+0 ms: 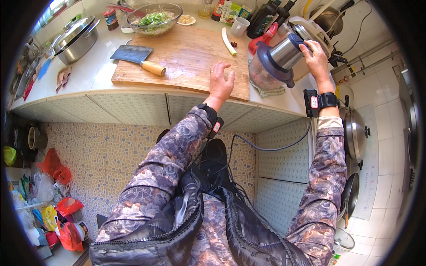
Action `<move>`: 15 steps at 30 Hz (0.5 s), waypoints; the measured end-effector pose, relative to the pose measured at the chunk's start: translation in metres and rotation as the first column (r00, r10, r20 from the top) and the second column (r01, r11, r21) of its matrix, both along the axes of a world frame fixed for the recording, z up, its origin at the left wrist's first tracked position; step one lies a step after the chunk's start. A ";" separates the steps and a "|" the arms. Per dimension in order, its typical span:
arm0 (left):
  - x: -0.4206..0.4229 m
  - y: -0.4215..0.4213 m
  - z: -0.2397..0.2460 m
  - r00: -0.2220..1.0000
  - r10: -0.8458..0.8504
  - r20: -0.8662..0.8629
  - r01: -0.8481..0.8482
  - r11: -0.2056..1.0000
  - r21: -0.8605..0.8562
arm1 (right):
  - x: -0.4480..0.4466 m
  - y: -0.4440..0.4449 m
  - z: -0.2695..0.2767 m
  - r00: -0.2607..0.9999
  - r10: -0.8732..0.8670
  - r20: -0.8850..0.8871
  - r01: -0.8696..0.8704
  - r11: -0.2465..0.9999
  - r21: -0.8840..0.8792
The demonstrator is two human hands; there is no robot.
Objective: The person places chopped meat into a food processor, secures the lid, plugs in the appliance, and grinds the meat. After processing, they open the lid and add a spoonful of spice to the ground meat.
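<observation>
My right hand [316, 60] is on the top of an electric food chopper [283, 55], its fingers and thumb at the edge of the dark blue cap. The chopper has a steel motor body and a clear bowl with some reddish food inside; it stands on a folded cloth [271, 92]. My left hand [221, 79] is over the front right of a wooden cutting board [189, 56], empty, with fingers loosely bent and apart. On the board's left lies a cleaver [133, 55] with a wooden handle. A piece of scallion [228, 41] and a star anise [234, 44] lie toward the board's right.
Behind the board stands a glass bowl [156, 30] of chopped greens over other food, beside a small plate of garlic [186, 20]. A white mug [239, 26], a red spray bottle [263, 39] and dark bottles [263, 20] crowd the back right. A lidded steel pot [78, 43] sits left.
</observation>
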State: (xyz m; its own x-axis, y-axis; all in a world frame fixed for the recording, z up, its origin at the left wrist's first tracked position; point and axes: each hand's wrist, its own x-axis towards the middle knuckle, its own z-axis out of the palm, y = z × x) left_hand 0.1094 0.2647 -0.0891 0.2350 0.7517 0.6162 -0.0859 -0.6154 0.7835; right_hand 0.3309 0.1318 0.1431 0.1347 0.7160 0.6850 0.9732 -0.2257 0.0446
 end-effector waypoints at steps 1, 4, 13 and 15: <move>0.000 -0.001 0.000 1.000 0.002 0.006 -0.002 1.000 0.012 | -0.001 0.000 -0.001 1.000 0.013 0.013 -0.013 1.000 -0.002; -0.001 -0.001 0.001 1.000 0.000 0.007 0.000 1.000 0.010 | -0.004 0.002 -0.010 1.000 -0.013 -0.018 0.013 0.999 -0.031; 0.000 0.001 -0.002 1.000 0.007 0.002 -0.007 1.000 0.014 | -0.005 0.005 -0.011 0.996 -0.065 -0.055 0.061 0.996 -0.064; 0.002 0.001 -0.002 1.000 0.017 -0.004 -0.017 1.000 0.017 | -0.004 0.004 -0.008 0.998 -0.031 -0.059 0.029 0.999 -0.040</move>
State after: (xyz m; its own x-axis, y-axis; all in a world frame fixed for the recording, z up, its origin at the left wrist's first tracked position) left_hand 0.1110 0.2662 -0.0908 0.2252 0.7450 0.6279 -0.0722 -0.6299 0.7733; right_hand 0.3273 0.1362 0.1348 0.1961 0.7370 0.6469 0.9672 -0.2541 -0.0037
